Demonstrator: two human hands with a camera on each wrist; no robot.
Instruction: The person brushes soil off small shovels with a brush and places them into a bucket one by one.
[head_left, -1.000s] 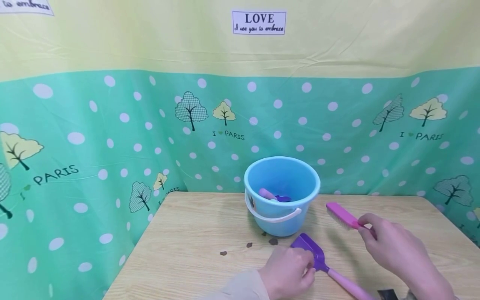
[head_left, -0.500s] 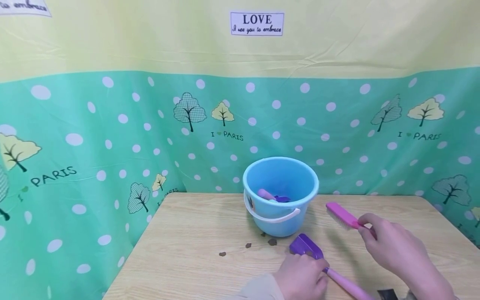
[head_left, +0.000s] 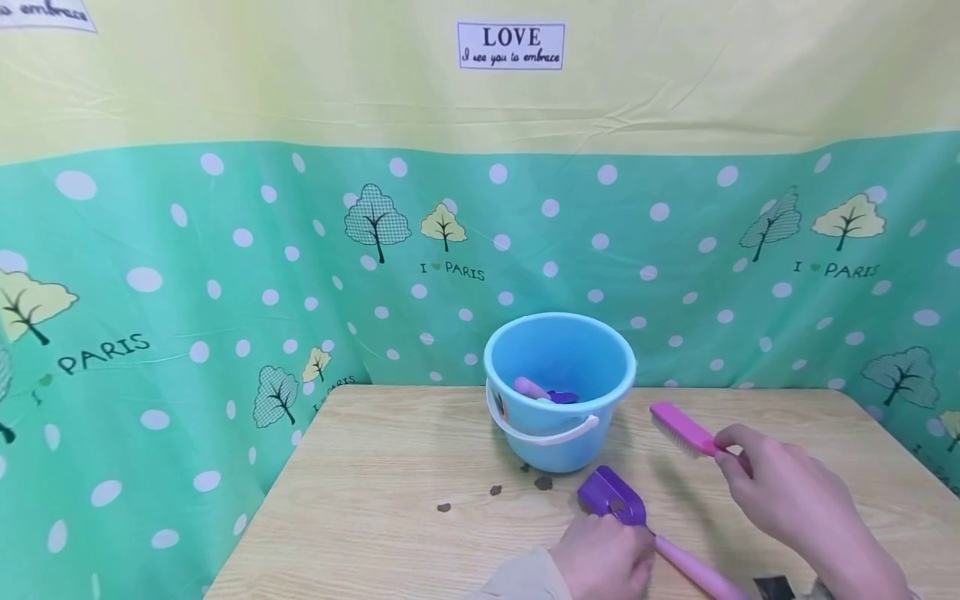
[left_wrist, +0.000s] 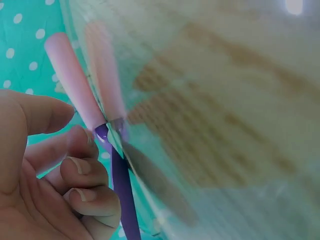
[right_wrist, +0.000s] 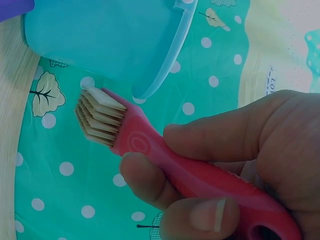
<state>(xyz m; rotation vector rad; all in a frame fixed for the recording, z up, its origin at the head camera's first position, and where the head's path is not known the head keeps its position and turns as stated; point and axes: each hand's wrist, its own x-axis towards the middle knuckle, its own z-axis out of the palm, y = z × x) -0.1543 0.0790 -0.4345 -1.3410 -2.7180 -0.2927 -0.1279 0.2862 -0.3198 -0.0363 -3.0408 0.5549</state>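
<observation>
In the head view my left hand (head_left: 606,557) is at the base of a purple shovel blade (head_left: 611,492) with a pink handle (head_left: 701,568), lying on the table. The left wrist view shows its fingers loosely curled, the thumb apart and nothing visible between them. A small dark brown piece (head_left: 617,505) sits in the blade by my fingertips. My right hand (head_left: 787,492) grips a pink brush (head_left: 684,429) by its handle, above the table. The right wrist view shows the bristles (right_wrist: 100,117) and my thumb and fingers round the handle. Several dark pieces (head_left: 543,482) lie left of the shovel.
A light blue bucket (head_left: 555,437) with a white handle (head_left: 543,437) stands behind the shovel. Inside it are a pink-handled thing (head_left: 531,387) and something purple (head_left: 562,397), mostly hidden. A patterned curtain (head_left: 420,333) hangs beyond the wooden table (head_left: 360,533).
My left hand has moved a little to the right, to the base of the shovel's blade. A dark piece is now visible in the blade. The right hand and brush hold still.
</observation>
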